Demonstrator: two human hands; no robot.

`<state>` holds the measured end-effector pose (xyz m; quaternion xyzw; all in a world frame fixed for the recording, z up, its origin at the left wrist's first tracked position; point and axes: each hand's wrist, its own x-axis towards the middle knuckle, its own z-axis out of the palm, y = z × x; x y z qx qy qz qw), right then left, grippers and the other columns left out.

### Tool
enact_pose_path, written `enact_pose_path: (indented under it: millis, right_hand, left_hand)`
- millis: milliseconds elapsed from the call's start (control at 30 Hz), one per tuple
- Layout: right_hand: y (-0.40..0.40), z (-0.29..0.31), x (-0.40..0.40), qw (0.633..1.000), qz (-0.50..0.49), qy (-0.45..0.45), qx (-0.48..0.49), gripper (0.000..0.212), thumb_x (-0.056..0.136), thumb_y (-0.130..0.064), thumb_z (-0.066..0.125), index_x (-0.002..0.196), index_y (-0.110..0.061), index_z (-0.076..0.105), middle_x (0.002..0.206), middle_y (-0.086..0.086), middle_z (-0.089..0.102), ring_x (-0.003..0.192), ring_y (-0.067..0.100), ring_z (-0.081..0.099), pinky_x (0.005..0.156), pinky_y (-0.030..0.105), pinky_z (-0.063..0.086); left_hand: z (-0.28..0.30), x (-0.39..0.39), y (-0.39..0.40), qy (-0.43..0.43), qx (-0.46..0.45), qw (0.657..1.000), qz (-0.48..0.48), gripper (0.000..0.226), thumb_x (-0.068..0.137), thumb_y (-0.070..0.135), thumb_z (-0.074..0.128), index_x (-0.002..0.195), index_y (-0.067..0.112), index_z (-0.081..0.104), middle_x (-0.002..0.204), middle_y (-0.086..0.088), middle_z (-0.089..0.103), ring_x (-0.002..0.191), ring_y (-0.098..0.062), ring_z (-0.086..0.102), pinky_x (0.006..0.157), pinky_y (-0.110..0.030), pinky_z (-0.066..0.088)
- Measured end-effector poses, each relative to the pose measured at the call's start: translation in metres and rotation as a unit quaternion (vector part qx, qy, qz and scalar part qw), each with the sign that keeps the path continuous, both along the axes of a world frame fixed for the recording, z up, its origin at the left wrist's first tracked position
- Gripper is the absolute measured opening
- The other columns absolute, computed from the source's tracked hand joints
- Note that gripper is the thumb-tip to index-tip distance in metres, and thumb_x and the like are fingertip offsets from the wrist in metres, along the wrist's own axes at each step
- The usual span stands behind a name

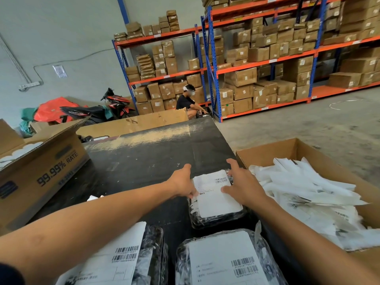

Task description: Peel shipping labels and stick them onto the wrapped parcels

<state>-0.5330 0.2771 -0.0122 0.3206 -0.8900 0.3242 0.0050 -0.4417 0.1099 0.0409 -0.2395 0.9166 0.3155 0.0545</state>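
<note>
Two labelled parcels [226,260] lie nearest, below both hands. Left hand [183,182] and right hand [244,186], fingers flat and grasping nothing, press a shipping label [216,196] onto the black wrapped parcel [216,221] between them. Risk: uneven pressure on slippery wrap could crease the label or leave its edges lifting.

- Cardboard box [41,171] printed "99.99% RATE", at the table's left edge
- Black table [144,157]
- Orange-and-blue shelving [267,62] stacked with brown cartons
- Red-and-black motorbike [111,108] by the wall
- Crouching person [188,102] beside the shelving
</note>
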Motion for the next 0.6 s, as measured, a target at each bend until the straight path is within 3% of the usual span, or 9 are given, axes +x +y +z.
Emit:
enact_pose_path:
  millis: [233,300,400,500,600]
  right_hand:
    - [-0.006,0.013,0.003,0.997,-0.022,0.007,0.072,0.079,0.076,-0.031,0.074,0.136,-0.018,0.025,0.117,0.008,0.06,0.101,0.028,0.058,0.072,0.035,0.045]
    - [-0.006,0.02,0.003,0.991,-0.04,0.032,0.127,0.077,0.074,-0.041,0.073,0.132,-0.018,0.028,0.121,0.008,0.056,0.105,0.03,0.057,0.077,0.038,0.045]
    - [-0.001,0.025,-0.003,0.981,-0.058,0.018,0.183,0.081,0.069,-0.058,0.071,0.128,-0.016,0.034,0.125,0.008,0.051,0.114,0.031,0.053,0.086,0.044,0.042]
    - [0.003,0.023,-0.015,0.985,-0.047,-0.067,0.153,0.085,0.067,-0.06,0.072,0.129,-0.016,0.036,0.13,0.006,0.051,0.117,0.029,0.051,0.092,0.043,0.045]
    - [-0.003,0.021,-0.025,0.988,-0.028,-0.116,0.096,0.087,0.067,-0.061,0.072,0.131,-0.014,0.037,0.132,0.005,0.05,0.117,0.027,0.05,0.095,0.045,0.045]
  left_hand:
    - [-0.001,-0.001,0.0,-0.016,-0.053,0.998,-0.028,0.091,0.079,0.001,0.074,0.147,0.006,0.014,0.115,-0.023,0.063,0.075,-0.024,0.066,0.08,-0.042,0.057]
    - [-0.001,-0.001,0.001,-0.024,-0.078,0.996,-0.039,0.089,0.078,0.003,0.074,0.146,0.005,0.016,0.103,-0.019,0.067,0.08,-0.025,0.067,0.079,-0.041,0.057]
    - [-0.002,-0.001,0.001,-0.03,-0.083,0.995,-0.043,0.088,0.078,0.005,0.075,0.145,0.006,0.018,0.105,-0.017,0.065,0.074,-0.022,0.067,0.074,-0.036,0.056]
    - [-0.001,-0.005,-0.001,-0.035,-0.04,0.998,-0.03,0.086,0.082,0.014,0.074,0.145,0.009,0.016,0.115,-0.016,0.057,0.065,-0.017,0.064,0.066,-0.032,0.057]
    - [0.002,-0.011,-0.005,-0.04,0.004,0.999,-0.01,0.084,0.084,0.03,0.071,0.144,0.01,0.015,0.097,-0.01,0.057,0.062,-0.015,0.063,0.06,-0.027,0.057]
